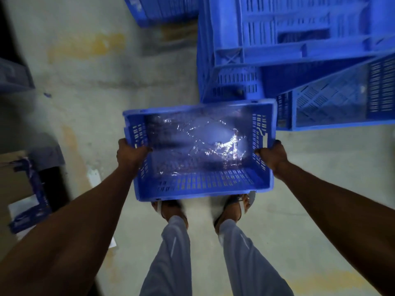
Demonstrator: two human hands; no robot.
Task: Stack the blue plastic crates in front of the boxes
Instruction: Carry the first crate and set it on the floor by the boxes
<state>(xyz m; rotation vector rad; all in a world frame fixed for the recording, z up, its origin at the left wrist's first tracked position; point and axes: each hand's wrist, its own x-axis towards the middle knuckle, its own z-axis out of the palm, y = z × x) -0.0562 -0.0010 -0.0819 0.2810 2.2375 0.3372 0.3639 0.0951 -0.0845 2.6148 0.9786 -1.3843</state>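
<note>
Grip: two-handed on one blue crate (198, 152). Left hand (130, 153) clamps the left short wall, thumb outside, fingers curled over the rim into the crate. Right hand (272, 155) does the same on the right short wall. Crate is held off the floor (89, 86), open side up, roughly level, directly above the person's sandalled feet (234, 207). Crumpled clear plastic sheet (205, 142) lies in its bottom, glaring under light. Far rim of the held crate sits just beside the crate stack (284, 50) at upper right; contact unclear. Lowest visible crate in that stack (342, 105) is skewed against the ones above it. More blue crates (158, 9) at top centre, blurred. Cardboard box (12, 180) at left edge. Frame has motion blur.
</note>
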